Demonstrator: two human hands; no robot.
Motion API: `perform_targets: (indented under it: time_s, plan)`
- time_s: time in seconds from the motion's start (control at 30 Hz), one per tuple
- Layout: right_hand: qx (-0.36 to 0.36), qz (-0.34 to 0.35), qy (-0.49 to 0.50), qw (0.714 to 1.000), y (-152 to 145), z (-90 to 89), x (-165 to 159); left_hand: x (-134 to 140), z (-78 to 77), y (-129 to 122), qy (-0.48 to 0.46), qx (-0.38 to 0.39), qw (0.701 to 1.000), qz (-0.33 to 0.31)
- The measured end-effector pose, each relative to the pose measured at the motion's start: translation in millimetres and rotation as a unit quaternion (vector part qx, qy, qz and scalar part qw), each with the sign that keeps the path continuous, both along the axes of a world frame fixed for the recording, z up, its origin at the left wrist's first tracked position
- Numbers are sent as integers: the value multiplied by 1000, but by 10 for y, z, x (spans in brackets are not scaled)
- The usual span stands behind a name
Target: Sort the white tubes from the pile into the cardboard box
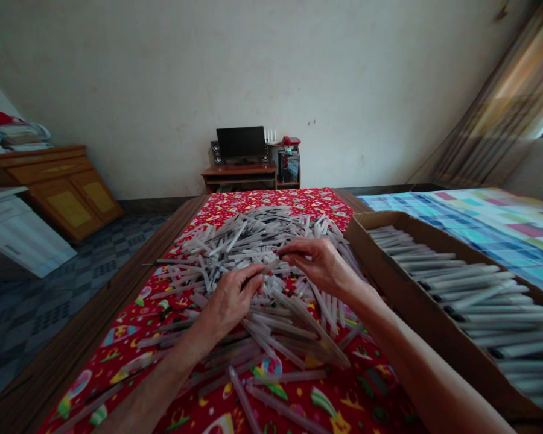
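Note:
Over a heap of loose translucent plastic tubes, my two hands meet near the middle of the table. My left hand is closed, thumb and fingers pinching a short translucent plastic tube that points up to the right. At the tube's far end my right hand is closed in a pinch on a small dark piece, mostly hidden by the fingertips; its exact kind cannot be made out. More tubes lie under and in front of both hands on the red patterned cloth.
To the right stands a long cardboard box holding rows of tubes, some with black ends. Beyond it lies a checked bedspread. A desk with a monitor stands by the far wall; a wooden cabinet is at left.

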State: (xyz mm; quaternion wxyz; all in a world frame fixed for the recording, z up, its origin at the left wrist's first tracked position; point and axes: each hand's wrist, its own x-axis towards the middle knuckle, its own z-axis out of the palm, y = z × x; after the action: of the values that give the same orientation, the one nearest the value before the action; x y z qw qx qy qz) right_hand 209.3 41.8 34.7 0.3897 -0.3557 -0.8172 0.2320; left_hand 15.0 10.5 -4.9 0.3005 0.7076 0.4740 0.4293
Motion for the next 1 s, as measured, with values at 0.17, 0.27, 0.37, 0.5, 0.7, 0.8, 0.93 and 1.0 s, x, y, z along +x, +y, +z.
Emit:
perform_targets:
  time_s: [0.17,0.27,0.37,0.5,0.7,0.8,0.93,1.0]
  plan:
    - [8,5,-12,1000,-11,13,1,7,10,0,25,25,999,9]
    - [4,14,-20,1000,-20,20,-1,13,14,1,26,48,998,25]
    - [-4,11,-26,1000,-27,15,-8,10,4,7,8,60,998,30]
    - [10,-2,-42,999,-12,-30,-22,-4,-29,16,9,69,997,25]
    - [58,-34,-85,994,1,-137,-56,1,-40,12,50,100,994,19]
    - [82,-73,-118,987,-19,-178,-94,2,-54,19,62,107,992,17]
    - [56,-82,-143,985,-31,-185,-115,-23,-92,50,81,108,991,10]
    - [29,-47,-118,992,-24,-170,-101,-43,-104,69,84,105,991,13]
